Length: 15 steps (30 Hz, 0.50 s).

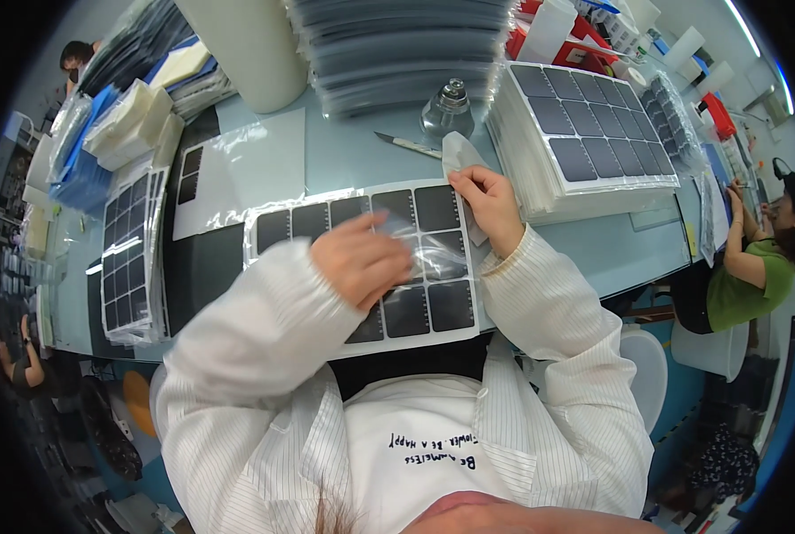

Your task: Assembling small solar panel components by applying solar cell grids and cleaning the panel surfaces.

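Sheet of dark square pads (pixel 415 267) on bench (pixel 353 151): left hand (pixel 359 258) pinches clear film (pixel 433 254), right hand (pixel 491 206) apparently grips white cloth (pixel 461 156).

Pale blue workbench (pixel 629 245), ceiling strip light (pixel 742 27)

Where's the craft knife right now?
In the head view, the craft knife lies on the table beyond the sheet of dark squares, just left of the small glass bottle and above the right hand.
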Each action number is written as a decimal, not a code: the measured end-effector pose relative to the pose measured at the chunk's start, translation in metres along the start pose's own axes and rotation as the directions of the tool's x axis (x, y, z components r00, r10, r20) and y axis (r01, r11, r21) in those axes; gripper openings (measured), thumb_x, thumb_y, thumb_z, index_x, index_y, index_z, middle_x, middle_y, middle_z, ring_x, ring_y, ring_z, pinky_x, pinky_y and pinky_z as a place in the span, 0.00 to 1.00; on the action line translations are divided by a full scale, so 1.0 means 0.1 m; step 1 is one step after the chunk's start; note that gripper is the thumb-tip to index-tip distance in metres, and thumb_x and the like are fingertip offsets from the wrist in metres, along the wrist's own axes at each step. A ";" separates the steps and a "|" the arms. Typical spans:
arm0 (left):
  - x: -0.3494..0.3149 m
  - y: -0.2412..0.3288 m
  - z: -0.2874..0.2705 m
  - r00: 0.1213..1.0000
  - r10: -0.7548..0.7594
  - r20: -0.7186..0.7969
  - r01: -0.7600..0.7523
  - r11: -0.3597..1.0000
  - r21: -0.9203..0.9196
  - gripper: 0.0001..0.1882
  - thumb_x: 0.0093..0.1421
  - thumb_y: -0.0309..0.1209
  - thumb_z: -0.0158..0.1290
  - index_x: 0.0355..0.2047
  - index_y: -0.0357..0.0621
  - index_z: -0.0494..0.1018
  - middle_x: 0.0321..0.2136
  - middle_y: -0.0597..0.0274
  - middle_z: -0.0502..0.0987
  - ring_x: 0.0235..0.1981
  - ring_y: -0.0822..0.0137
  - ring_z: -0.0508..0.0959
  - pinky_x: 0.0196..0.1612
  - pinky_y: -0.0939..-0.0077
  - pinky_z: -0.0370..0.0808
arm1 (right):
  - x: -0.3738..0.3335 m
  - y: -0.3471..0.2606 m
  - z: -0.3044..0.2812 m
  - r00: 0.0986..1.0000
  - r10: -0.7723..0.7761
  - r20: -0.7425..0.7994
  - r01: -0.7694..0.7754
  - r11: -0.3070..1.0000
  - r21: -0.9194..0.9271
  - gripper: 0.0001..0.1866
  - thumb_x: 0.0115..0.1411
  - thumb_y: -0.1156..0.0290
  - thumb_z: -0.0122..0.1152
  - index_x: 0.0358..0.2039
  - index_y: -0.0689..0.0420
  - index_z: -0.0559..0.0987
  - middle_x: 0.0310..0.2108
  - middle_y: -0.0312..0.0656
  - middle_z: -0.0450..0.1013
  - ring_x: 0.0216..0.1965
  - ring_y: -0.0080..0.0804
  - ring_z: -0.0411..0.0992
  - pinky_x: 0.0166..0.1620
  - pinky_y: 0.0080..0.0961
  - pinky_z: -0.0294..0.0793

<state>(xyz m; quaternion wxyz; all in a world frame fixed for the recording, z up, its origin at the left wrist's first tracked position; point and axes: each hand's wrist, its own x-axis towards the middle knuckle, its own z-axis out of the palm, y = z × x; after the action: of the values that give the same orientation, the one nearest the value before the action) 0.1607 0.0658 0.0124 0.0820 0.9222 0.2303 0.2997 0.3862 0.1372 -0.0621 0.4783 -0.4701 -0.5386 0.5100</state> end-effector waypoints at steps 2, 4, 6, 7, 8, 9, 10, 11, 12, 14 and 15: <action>-0.33 0.22 -0.22 0.978 -0.206 0.022 0.207 0.973 -0.099 0.06 0.47 0.25 0.57 0.27 0.39 0.75 0.27 0.58 0.78 0.30 0.62 0.78 0.47 0.63 0.71 | -0.02 0.00 0.01 0.997 -0.060 -0.046 0.059 0.998 -0.033 0.10 0.55 0.69 0.58 0.23 0.63 0.76 0.19 0.31 0.69 0.23 0.15 0.62 0.27 0.15 0.62; -0.73 0.44 -0.48 0.876 -0.477 0.069 0.480 0.849 -0.221 0.04 0.49 0.23 0.54 0.27 0.38 0.76 0.25 0.59 0.78 0.32 0.62 0.78 0.48 0.65 0.70 | -0.04 0.00 0.02 0.996 -0.061 -0.060 0.061 0.998 -0.004 0.11 0.56 0.69 0.58 0.22 0.63 0.75 0.18 0.30 0.68 0.23 0.15 0.62 0.27 0.15 0.61; -1.27 0.52 -0.70 0.758 -0.652 0.018 0.624 0.717 -0.310 0.07 0.56 0.23 0.47 0.25 0.37 0.74 0.25 0.59 0.77 0.32 0.64 0.77 0.46 0.66 0.69 | -0.04 0.02 -0.01 0.993 -0.097 -0.067 0.093 0.994 -0.056 0.11 0.56 0.68 0.58 0.22 0.63 0.75 0.18 0.30 0.67 0.22 0.15 0.61 0.27 0.15 0.61; -1.61 0.58 -0.78 0.676 -0.733 -0.077 0.673 0.657 -0.340 0.08 0.57 0.23 0.45 0.24 0.37 0.73 0.25 0.58 0.76 0.31 0.65 0.76 0.44 0.67 0.70 | 0.01 0.03 0.00 0.995 -0.086 -0.044 0.085 0.996 -0.036 0.11 0.56 0.68 0.58 0.22 0.63 0.75 0.18 0.30 0.67 0.22 0.15 0.61 0.27 0.15 0.61; -1.99 0.64 -0.86 0.561 -0.809 -0.179 0.685 0.574 -0.448 0.08 0.58 0.23 0.44 0.24 0.36 0.72 0.25 0.57 0.75 0.30 0.66 0.75 0.41 0.69 0.70 | 0.02 0.03 -0.01 0.992 -0.115 -0.047 0.111 0.992 -0.065 0.12 0.56 0.68 0.57 0.23 0.63 0.75 0.18 0.29 0.66 0.22 0.15 0.61 0.27 0.15 0.60; -2.38 0.73 -1.00 0.416 -0.870 -0.264 0.671 0.490 -0.556 0.08 0.58 0.23 0.43 0.24 0.36 0.71 0.25 0.56 0.74 0.29 0.67 0.74 0.39 0.71 0.70 | 0.00 0.04 -0.01 0.989 -0.139 -0.044 0.135 0.986 -0.094 0.12 0.57 0.67 0.57 0.24 0.63 0.75 0.18 0.29 0.66 0.23 0.14 0.60 0.27 0.15 0.60; -2.76 0.86 -1.20 0.253 -0.899 -0.357 0.777 0.408 -0.478 0.09 0.58 0.23 0.43 0.22 0.35 0.68 0.22 0.57 0.73 0.24 0.70 0.72 0.29 0.78 0.69 | -0.01 0.02 0.01 0.992 -0.125 -0.014 0.123 0.988 -0.089 0.12 0.57 0.67 0.57 0.24 0.63 0.75 0.18 0.29 0.66 0.23 0.14 0.60 0.27 0.15 0.60; -2.93 1.07 -1.41 0.409 -0.795 -0.448 0.821 0.535 -0.199 0.06 0.57 0.24 0.46 0.23 0.36 0.67 0.22 0.59 0.71 0.22 0.72 0.69 0.28 0.80 0.67 | 0.00 -0.01 0.01 0.995 -0.101 0.001 0.101 0.992 -0.081 0.12 0.57 0.67 0.56 0.24 0.63 0.75 0.18 0.28 0.66 0.23 0.14 0.61 0.27 0.14 0.60; -3.07 1.25 -1.63 0.507 -0.734 -0.452 0.826 0.564 0.009 0.05 0.55 0.27 0.49 0.27 0.37 0.67 0.21 0.62 0.69 0.21 0.74 0.66 0.28 0.83 0.65 | 0.00 -0.02 0.00 0.997 -0.083 0.003 0.083 0.993 -0.086 0.11 0.58 0.67 0.56 0.25 0.63 0.75 0.19 0.28 0.66 0.23 0.14 0.61 0.27 0.14 0.60; -4.16 1.73 -2.09 0.190 -0.788 -0.586 0.829 0.448 -0.333 0.11 0.51 0.26 0.52 0.34 0.37 0.66 0.22 0.62 0.67 0.22 0.73 0.66 0.28 0.83 0.65 | 0.01 0.06 -0.03 0.996 -0.085 0.002 0.085 0.992 -0.095 0.10 0.59 0.66 0.54 0.27 0.60 0.76 0.18 0.26 0.65 0.21 0.11 0.59 0.24 0.11 0.56; -4.35 1.92 -2.23 0.265 -0.662 -0.701 0.734 0.610 -0.299 0.11 0.52 0.28 0.51 0.35 0.39 0.68 0.21 0.60 0.68 0.20 0.71 0.66 0.26 0.81 0.66 | 0.02 0.09 -0.02 0.995 -0.097 -0.023 0.095 0.990 -0.103 0.09 0.60 0.65 0.53 0.29 0.57 0.76 0.18 0.23 0.64 0.18 0.09 0.57 0.21 0.09 0.52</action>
<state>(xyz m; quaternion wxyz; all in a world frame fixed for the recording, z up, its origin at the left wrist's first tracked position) -0.2099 -0.3068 0.0242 0.0607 0.5093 0.6354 0.5772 0.3883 0.1402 -0.0708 0.4851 -0.4745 -0.5793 0.4516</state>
